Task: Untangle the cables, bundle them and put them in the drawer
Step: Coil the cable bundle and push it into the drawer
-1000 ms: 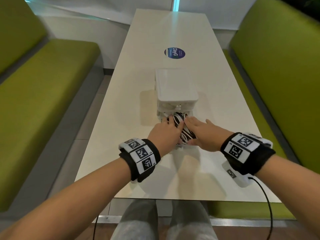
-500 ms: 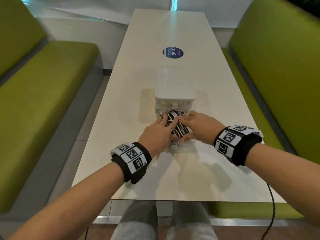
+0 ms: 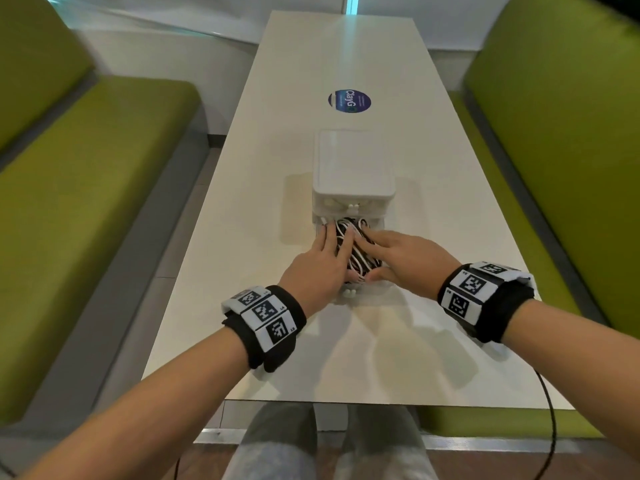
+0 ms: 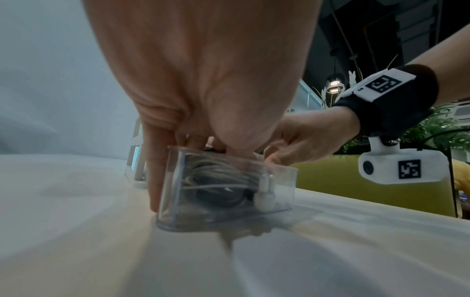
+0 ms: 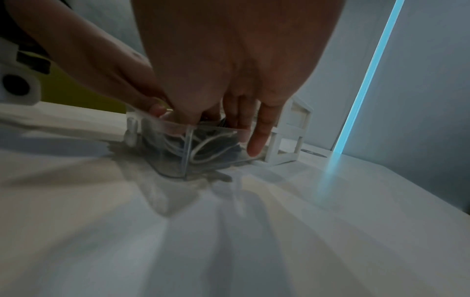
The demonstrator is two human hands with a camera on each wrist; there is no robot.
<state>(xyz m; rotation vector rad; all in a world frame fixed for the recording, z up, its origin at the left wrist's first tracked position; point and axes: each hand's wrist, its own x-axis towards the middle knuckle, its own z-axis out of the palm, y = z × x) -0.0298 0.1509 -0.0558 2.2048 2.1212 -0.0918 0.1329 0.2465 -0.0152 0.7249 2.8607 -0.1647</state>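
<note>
A bundle of black and white cables [image 3: 357,252] lies in a clear drawer [image 3: 375,291] that is pulled out toward me from a small white drawer unit [image 3: 353,168]. My left hand [image 3: 322,268] presses on the bundle's left side with straight fingers. In the left wrist view its little finger [image 4: 155,180] runs down the outside of the drawer [image 4: 279,180] wall. My right hand [image 3: 405,261] lies flat on the bundle's right side, thumb at the near end. In the right wrist view the cables [image 5: 211,144] show through the drawer [image 5: 162,128] wall.
The unit stands mid-way along a long white table [image 3: 242,237], with a round blue sticker [image 3: 349,101] behind it. Green benches [image 3: 86,202] run along both sides. A second closed drawer [image 3: 353,204] sits above the open one.
My left fingers have stretched out flat across the bundle, and my right hand has turned to lie over it. The drawer unit has not moved.
</note>
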